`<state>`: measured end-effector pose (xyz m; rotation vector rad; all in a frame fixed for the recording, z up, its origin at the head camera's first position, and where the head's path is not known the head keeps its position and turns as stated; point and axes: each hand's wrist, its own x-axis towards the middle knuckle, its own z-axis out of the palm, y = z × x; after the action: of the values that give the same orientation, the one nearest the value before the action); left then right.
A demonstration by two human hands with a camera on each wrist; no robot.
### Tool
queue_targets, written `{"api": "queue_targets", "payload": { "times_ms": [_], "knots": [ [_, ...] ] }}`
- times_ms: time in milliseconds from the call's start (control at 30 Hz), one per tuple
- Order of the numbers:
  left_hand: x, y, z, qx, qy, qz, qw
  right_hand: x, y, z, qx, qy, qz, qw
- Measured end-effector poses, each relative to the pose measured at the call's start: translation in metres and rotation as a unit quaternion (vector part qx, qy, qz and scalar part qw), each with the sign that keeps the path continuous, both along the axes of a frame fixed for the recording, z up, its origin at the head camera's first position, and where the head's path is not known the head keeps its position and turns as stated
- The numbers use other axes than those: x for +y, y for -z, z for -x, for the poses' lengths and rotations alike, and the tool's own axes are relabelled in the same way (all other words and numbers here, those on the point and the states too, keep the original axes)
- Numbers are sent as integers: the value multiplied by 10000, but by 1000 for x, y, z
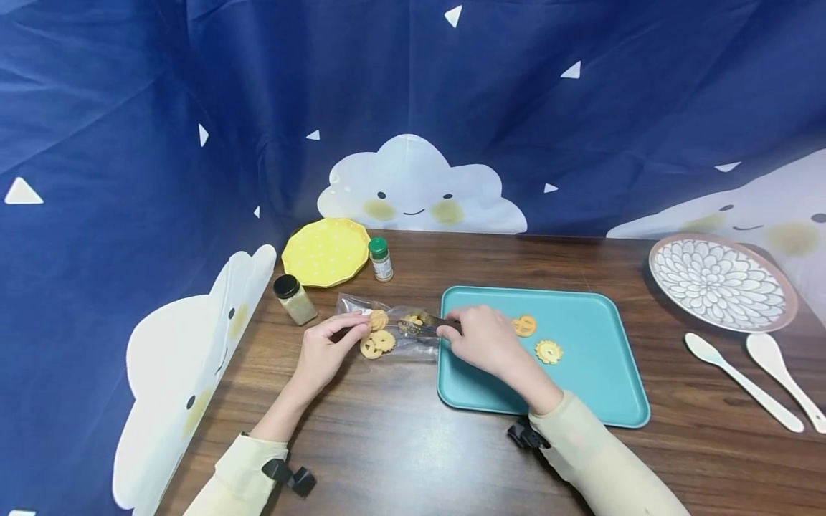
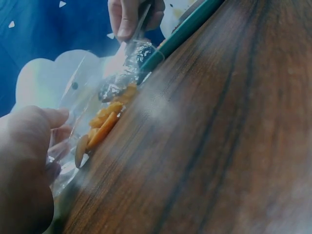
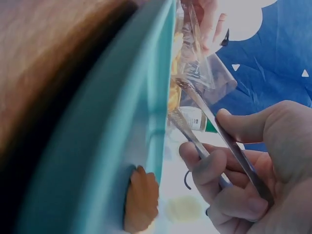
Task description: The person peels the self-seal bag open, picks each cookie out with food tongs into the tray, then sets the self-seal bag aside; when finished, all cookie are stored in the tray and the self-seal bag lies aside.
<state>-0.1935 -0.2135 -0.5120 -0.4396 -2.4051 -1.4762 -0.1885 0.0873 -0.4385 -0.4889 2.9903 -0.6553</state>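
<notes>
My left hand point(image 1: 325, 347) pinches the left end of a clear plastic bag point(image 1: 413, 351) lying on the table, with several cookies point(image 1: 377, 320) inside. In my right hand point(image 1: 484, 340) I grip metal tongs point(image 3: 238, 152) between thumb and fingers. Their tips reach into the right end of the bag, at the cookies there. Beneath the right hand is a teal tray point(image 1: 600, 387), which bears a pretzel-shaped cookie point(image 1: 524, 326) and a round scalloped cookie point(image 1: 548, 352). In the left wrist view, the bag's cookies point(image 2: 103, 127) lie in a row toward the tongs.
Behind the bag stand a green-capped spice bottle point(image 1: 381, 260) and a black-capped jar point(image 1: 295, 301). A yellow plate point(image 1: 325, 252) is at the back left. On the right are a petal-patterned plate point(image 1: 723, 283) and two white spoons point(image 1: 742, 383) point(image 1: 784, 380). A blue curtain point(image 1: 406, 86) hangs behind.
</notes>
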Motion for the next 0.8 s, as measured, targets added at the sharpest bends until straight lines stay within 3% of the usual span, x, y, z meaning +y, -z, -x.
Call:
{"api": "queue_targets", "payload": {
  "times_ms": [300, 533, 800],
  "knots": [
    [-1, 0, 0, -46, -56, 96, 9999, 6, -8, -4, 659, -595, -720, 9934],
    [-1, 2, 0, -40, -69, 151, 9999, 14, -10, -4, 1006, -818, -1182, 9845],
    [-1, 1, -1, 46, -22, 139, 9999, 13, -5, -2, 1555, -928, -1179, 9764]
  ]
}}
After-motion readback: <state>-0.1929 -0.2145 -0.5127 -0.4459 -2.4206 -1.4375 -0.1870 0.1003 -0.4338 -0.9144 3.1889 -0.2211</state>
